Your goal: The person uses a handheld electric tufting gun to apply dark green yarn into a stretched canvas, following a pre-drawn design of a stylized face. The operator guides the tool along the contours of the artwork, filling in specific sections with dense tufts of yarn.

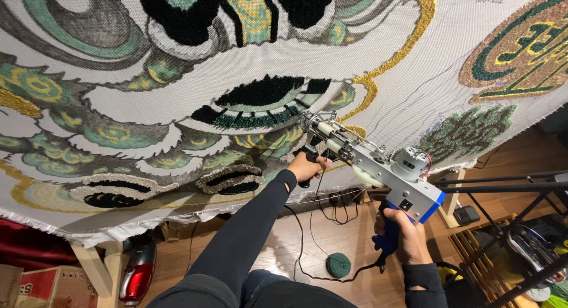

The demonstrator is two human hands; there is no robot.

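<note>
Tufting gun (378, 166) sits between my two hands, its metal nose pressed against the stretched backing cloth (408, 89) near the middle of the view. Far left on that cloth, the finished pile looks thick and fuzzy: curling bands of green, grey and mustard, with black patches and white scalloped shapes, all running off the top and left edges. Below it a wooden frame leg (94, 266) shows, and beside that a red, glossy object I cannot make out. My left hand (307, 165), in a long black sleeve, is wrapped tight round the gun's front black grip, which it mostly hides. The gun itself is a boxy silver body with bare rods, a pale roller, a round grey motor housing and a blue end plate. A thin black cord (305, 249) drops from it toward the wooden floor, where a small round ball of dark green yarn (338, 265) lies. My right hand (405, 234) is closed round the blue rear handle, fingers covering most of it. To the right, the cloth is plain weave with faint drawn lines, then a shaggy green patch and a gold-edged emblem cut off by the edge. Black metal tubes (509, 184) cross the lower right corner.
</note>
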